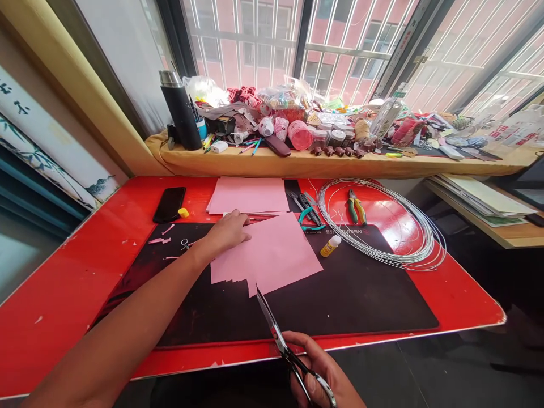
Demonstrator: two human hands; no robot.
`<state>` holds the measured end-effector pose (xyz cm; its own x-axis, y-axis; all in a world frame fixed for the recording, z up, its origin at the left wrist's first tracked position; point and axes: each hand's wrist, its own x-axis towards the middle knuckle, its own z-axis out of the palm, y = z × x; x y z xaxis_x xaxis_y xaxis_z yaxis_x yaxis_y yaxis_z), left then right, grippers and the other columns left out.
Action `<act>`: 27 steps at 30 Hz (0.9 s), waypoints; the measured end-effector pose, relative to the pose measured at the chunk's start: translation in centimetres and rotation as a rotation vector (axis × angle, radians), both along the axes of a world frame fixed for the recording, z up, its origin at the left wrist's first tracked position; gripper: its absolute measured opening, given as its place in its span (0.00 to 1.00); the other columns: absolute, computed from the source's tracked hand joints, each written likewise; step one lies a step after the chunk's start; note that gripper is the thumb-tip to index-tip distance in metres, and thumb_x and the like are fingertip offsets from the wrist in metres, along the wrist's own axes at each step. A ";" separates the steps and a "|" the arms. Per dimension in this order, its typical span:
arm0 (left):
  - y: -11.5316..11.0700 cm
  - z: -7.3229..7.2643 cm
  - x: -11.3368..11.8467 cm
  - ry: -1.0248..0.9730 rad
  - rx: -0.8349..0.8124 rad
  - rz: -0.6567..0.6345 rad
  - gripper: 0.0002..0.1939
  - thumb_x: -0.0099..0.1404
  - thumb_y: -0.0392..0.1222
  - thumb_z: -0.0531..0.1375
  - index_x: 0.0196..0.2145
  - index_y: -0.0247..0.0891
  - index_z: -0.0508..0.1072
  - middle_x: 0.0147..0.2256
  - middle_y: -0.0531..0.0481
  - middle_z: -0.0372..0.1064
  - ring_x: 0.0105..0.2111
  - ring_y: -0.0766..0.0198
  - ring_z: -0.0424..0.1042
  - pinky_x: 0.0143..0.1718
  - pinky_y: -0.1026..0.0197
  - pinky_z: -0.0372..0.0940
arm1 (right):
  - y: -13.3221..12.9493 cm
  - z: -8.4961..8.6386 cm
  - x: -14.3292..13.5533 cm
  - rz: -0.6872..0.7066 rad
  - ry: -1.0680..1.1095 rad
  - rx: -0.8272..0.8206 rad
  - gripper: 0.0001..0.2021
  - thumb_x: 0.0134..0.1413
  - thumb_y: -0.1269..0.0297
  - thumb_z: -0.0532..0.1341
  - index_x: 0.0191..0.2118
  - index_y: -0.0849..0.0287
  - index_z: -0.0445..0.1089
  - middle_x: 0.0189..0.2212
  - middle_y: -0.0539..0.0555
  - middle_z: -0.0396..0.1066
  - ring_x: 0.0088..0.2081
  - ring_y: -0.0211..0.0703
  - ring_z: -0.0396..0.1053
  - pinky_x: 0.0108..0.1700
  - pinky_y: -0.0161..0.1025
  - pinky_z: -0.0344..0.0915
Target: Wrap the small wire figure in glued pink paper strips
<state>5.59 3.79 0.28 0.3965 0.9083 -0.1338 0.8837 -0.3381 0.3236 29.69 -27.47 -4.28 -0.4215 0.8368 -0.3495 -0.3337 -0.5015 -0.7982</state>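
Observation:
A sheet of pink paper [280, 249] lies at a slant over the black desk mat [340, 306], its lower left edge cut into small steps with a narrow strip sticking out. My left hand [229, 231] grips the sheet at its upper left edge, the fingers curled; the fingertips are partly hidden. In my right hand [317, 368] is a pair of scissors [278, 337], fingers in the handle loops. The tips of the blades meet the lower edge of the paper beside the strip. Pink offcuts [160, 240] lie left of my left hand.
Behind the sheet is a stack of pink paper [249, 195]. A glue bottle [330, 246], teal-handled pliers [312, 224], green-yellow pliers [356, 208] and a wire coil [425, 255] lie rightward. A phone [169, 205] and yellow cap [183, 212] are leftward. Clutter fills the windowsill [238, 165].

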 end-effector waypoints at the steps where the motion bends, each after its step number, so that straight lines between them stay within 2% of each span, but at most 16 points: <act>1: -0.1 0.1 0.0 -0.001 -0.007 0.006 0.21 0.62 0.49 0.64 0.52 0.41 0.74 0.56 0.38 0.70 0.57 0.42 0.71 0.56 0.48 0.66 | -0.2 0.2 0.3 0.013 -0.016 0.015 0.52 0.49 0.30 0.71 0.69 0.60 0.61 0.24 0.46 0.64 0.21 0.32 0.54 0.23 0.30 0.48; 4: -0.3 0.5 0.1 -0.006 -0.048 0.017 0.24 0.60 0.49 0.65 0.54 0.40 0.74 0.55 0.37 0.73 0.56 0.41 0.72 0.53 0.48 0.67 | -0.6 0.5 0.8 0.025 -0.050 0.058 0.51 0.51 0.29 0.69 0.70 0.60 0.61 0.24 0.46 0.64 0.22 0.33 0.56 0.25 0.31 0.49; 6: -0.3 0.9 0.2 -0.013 -0.090 0.021 0.24 0.58 0.48 0.65 0.52 0.40 0.75 0.51 0.38 0.77 0.51 0.42 0.76 0.46 0.50 0.69 | -0.7 0.7 1.1 0.025 -0.055 0.058 0.50 0.52 0.30 0.69 0.70 0.60 0.61 0.24 0.46 0.63 0.23 0.34 0.56 0.26 0.32 0.50; 11: -0.6 2.1 0.4 -0.055 -0.172 -0.042 0.10 0.56 0.45 0.62 0.36 0.42 0.77 0.38 0.46 0.81 0.37 0.49 0.78 0.34 0.56 0.66 | -0.3 2.0 1.5 0.046 -0.039 0.057 0.52 0.49 0.29 0.70 0.70 0.60 0.61 0.24 0.46 0.63 0.21 0.32 0.55 0.24 0.30 0.48; 14: -1.4 3.3 -0.8 -0.133 -0.180 -0.093 0.12 0.60 0.51 0.60 0.35 0.43 0.77 0.36 0.49 0.79 0.36 0.53 0.78 0.34 0.58 0.67 | 0.2 3.4 1.5 0.025 -0.032 0.007 0.52 0.47 0.29 0.71 0.69 0.59 0.62 0.24 0.46 0.65 0.19 0.30 0.54 0.22 0.29 0.49; 16: -2.3 4.2 -2.2 -0.315 -0.242 -0.103 0.15 0.62 0.55 0.61 0.38 0.43 0.78 0.37 0.49 0.80 0.36 0.54 0.78 0.33 0.58 0.69 | 0.7 4.2 1.2 -0.010 -0.002 -0.019 0.51 0.47 0.30 0.73 0.69 0.58 0.63 0.25 0.46 0.65 0.17 0.28 0.53 0.20 0.28 0.49; 19: -3.4 5.1 -4.3 -0.623 -0.338 0.079 0.22 0.60 0.62 0.66 0.42 0.43 0.78 0.38 0.47 0.81 0.35 0.53 0.80 0.32 0.58 0.71 | 1.8 5.1 0.6 -0.064 0.064 -0.019 0.49 0.47 0.32 0.74 0.68 0.58 0.64 0.25 0.44 0.64 0.16 0.26 0.51 0.17 0.26 0.48; 21: -3.8 5.2 -5.0 -0.880 -0.322 0.244 0.28 0.56 0.65 0.70 0.45 0.42 0.78 0.38 0.46 0.82 0.35 0.51 0.80 0.32 0.56 0.73 | 2.8 5.5 0.2 -0.079 0.086 0.032 0.48 0.49 0.33 0.73 0.67 0.58 0.64 0.25 0.44 0.65 0.14 0.25 0.52 0.16 0.26 0.49; 24: -3.8 4.5 -5.0 -1.206 -0.112 0.470 0.34 0.50 0.67 0.73 0.45 0.39 0.78 0.39 0.45 0.82 0.36 0.51 0.81 0.36 0.54 0.76 | 4.6 5.6 -0.7 -0.086 0.112 0.113 0.46 0.51 0.34 0.73 0.67 0.57 0.64 0.27 0.45 0.66 0.14 0.26 0.54 0.16 0.26 0.51; 27: -3.6 3.4 -4.7 -1.380 0.084 0.593 0.31 0.50 0.64 0.73 0.42 0.38 0.78 0.38 0.45 0.82 0.38 0.52 0.81 0.39 0.54 0.76 | 6.4 5.5 -1.3 -0.092 0.088 0.201 0.45 0.53 0.35 0.72 0.67 0.55 0.62 0.29 0.46 0.68 0.15 0.27 0.57 0.17 0.26 0.54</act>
<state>0.91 0.18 3.72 -0.2536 0.9635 0.0864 -0.0788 -0.1096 0.9909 28.36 -21.02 1.20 -0.3616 0.9223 -0.1367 -0.4438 -0.2992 -0.8447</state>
